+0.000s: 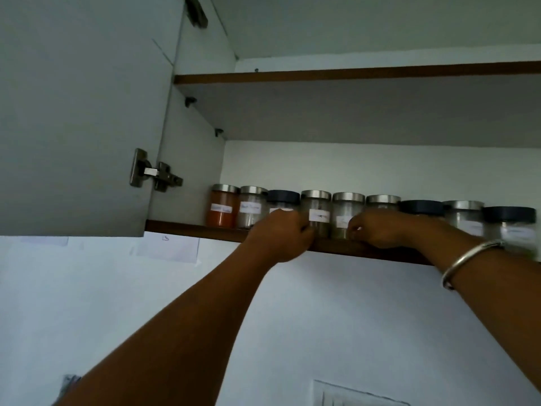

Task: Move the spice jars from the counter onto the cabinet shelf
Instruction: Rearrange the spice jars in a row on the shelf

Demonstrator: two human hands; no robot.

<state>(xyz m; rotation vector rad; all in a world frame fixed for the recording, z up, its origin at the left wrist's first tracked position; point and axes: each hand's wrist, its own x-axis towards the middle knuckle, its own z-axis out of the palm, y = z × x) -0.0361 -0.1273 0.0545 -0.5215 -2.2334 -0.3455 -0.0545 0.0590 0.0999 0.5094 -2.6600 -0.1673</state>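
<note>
as l+r hands (281, 234) (377, 230) grip jars (317, 213), shelf (187, 227) shows 9.

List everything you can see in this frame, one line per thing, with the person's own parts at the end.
spice jars: nine, clear glass with white labels, six silver lids and three dark lids, in a row on the lower shelf
orange-filled jar: one of the nine, leftmost in the row
lower shelf: one, brown front edge, inside the cabinet
upper shelf: one, brown front edge, above the jars
cabinet door: one, pale grey, open at left
hinges: two, metal, on the door's inner edge
papers: white, count unclear, on the wall below the cabinet
bangle: one, silver, right wrist
left hand: curled at the third and fourth jars
right hand: at the fifth and sixth jars, grip unclear
</note>
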